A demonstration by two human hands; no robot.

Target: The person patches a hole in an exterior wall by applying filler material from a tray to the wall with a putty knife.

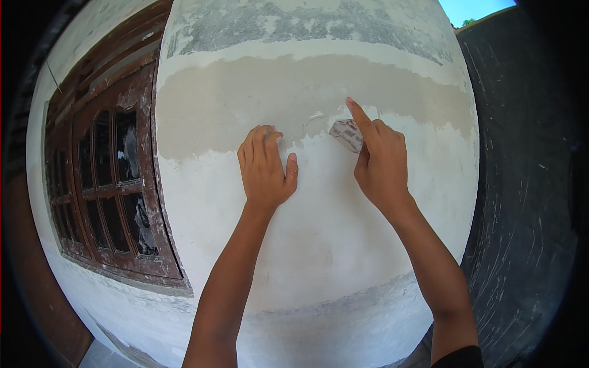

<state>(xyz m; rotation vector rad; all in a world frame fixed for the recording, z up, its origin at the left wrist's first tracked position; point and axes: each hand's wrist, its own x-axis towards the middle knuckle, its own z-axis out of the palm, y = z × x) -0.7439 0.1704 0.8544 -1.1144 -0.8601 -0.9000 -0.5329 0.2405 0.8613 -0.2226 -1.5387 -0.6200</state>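
A whitewashed wall [319, 245] fills the view ahead, with a wide band of damp-looking grey-beige filler [245, 92] across it. My right hand [386, 156] grips a putty knife, its index finger stretched upward. The knife's putty-smeared blade [347, 135] shows left of the fingers, at the band's ragged lower edge; its handle is hidden in my palm. Just left of it, a small raised streak of filler [316, 116] marks the band. My left hand [265, 168] is at the same lower edge, fingers bent toward the wall and thumb spread apart, with no held thing visible.
A brown wooden window [110, 178] with worn paint and dark panes is set in the wall at left. Rough grey patches [288, 27] run along the top. A dark, scratched wall [521, 184] stands at right, meeting the white wall's edge.
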